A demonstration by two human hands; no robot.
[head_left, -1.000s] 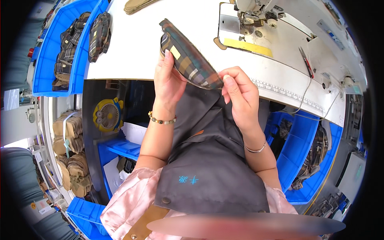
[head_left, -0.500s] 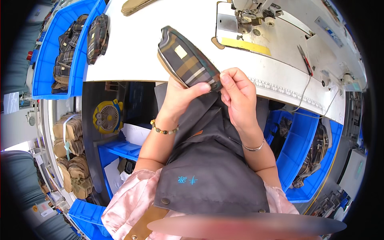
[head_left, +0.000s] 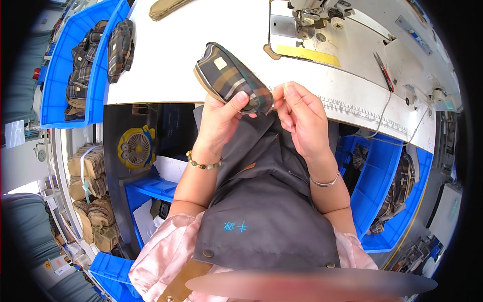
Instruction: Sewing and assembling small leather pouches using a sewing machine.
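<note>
My left hand (head_left: pixel 226 116) grips a plaid zipped pouch (head_left: pixel 229 75) from below, its thumb pressed on the fabric near the lower end. The pouch is tilted, upper end to the left, with a pale square tag and a tan edge along its left side. My right hand (head_left: pixel 303 118) is at the pouch's right end, thumb and index finger pinched close to the zipper edge; what lies between those fingertips is too small to make out.
A blue bin (head_left: pixel 55 100) of plaid pouches stands at left, beside loose pouches (head_left: pixel 119 50). A sewing machine (head_left: pixel 314 20), scissors (head_left: pixel 382 68) and tan pieces (head_left: pixel 161 10) are on the white table (head_left: pixel 151 75). Another blue bin (head_left: pixel 372 176) sits below right; tan bundles (head_left: pixel 85 166) below left.
The pouch has turned to show more of its plaid face and moved lower. My left hand has shifted to its lower end. My right fingertips have moved slightly off the fabric's corner.
</note>
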